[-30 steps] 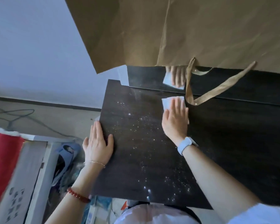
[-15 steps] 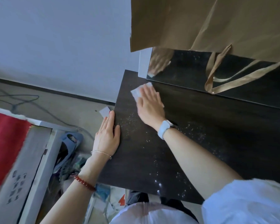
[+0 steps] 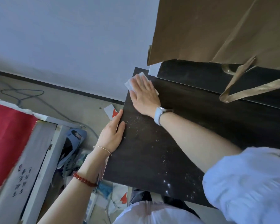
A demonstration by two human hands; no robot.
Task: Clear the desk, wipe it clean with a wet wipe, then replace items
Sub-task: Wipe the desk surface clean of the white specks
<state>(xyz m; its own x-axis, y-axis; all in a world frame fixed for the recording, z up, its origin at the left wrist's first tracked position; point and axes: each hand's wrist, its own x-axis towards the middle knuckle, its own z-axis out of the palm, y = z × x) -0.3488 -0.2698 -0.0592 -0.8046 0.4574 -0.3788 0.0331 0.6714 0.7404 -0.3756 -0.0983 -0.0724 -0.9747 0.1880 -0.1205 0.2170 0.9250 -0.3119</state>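
Note:
The dark wood desk (image 3: pixel 152 152) fills the lower right, flecked with pale crumbs and wet spots. My right hand (image 3: pixel 144 94) lies flat with straight fingers at the desk's far left corner, pressing a white wet wipe (image 3: pixel 131 81) that peeks out beyond the fingertips. My left hand (image 3: pixel 112 135) rests flat on the desk's left edge, fingers straight, thumb on the top surface. A glossy dark raised shelf (image 3: pixel 200 76) runs along the back of the desk.
A brown paper bag (image 3: pixel 217 29) with ribbon handles (image 3: pixel 242 89) hangs over the shelf at top right. On the floor left of the desk lie a blue slipper (image 3: pixel 73 141), papers, a cable and a grey box (image 3: pixel 23 175) under red cloth (image 3: pixel 5 135).
My right hand slid the wipe leftward along the back of the desk to its far left corner. My left hand stayed on the desk's left edge.

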